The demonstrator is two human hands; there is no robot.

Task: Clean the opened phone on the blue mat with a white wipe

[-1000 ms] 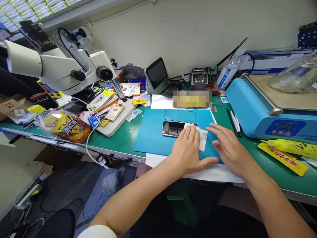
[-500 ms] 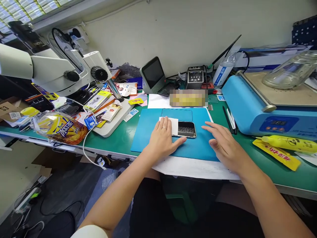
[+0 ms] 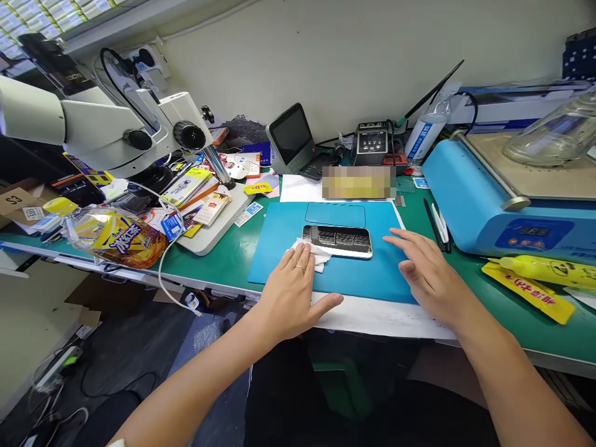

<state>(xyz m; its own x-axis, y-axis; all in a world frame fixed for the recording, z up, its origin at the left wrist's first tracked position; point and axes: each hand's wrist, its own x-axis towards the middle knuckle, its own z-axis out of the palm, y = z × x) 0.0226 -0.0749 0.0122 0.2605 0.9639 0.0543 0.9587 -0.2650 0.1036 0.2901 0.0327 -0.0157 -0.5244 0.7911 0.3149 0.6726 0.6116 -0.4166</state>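
Observation:
My left hand [image 3: 291, 288] lies flat with fingers stretched out. Its fingertips press a white tissue [image 3: 320, 254] down at the lower left edge of a phone [image 3: 351, 242]. Dark and glossy on top, the phone rests on a blue mat [image 3: 274, 242], and its surface reflects streaks of light. Behind it, a thin rounded outline [image 3: 335, 215] is marked on the mat. To the right of the phone my right hand [image 3: 426, 270] hovers over the mat's edge, fingers apart, touching nothing that I can see.
A microscope [image 3: 121, 130] and a tea bottle [image 3: 116, 239] crowd the left. On the right are a blue heating machine [image 3: 503, 205], tweezers [image 3: 438, 225] and a yellow tube [image 3: 549, 268]. A small screen device [image 3: 291, 139] and a soldering station [image 3: 371, 143] stand behind.
My left hand has slid toward me and slightly left, dragging the tissue off most of the phone, so its left part now shows. My right hand has barely moved.

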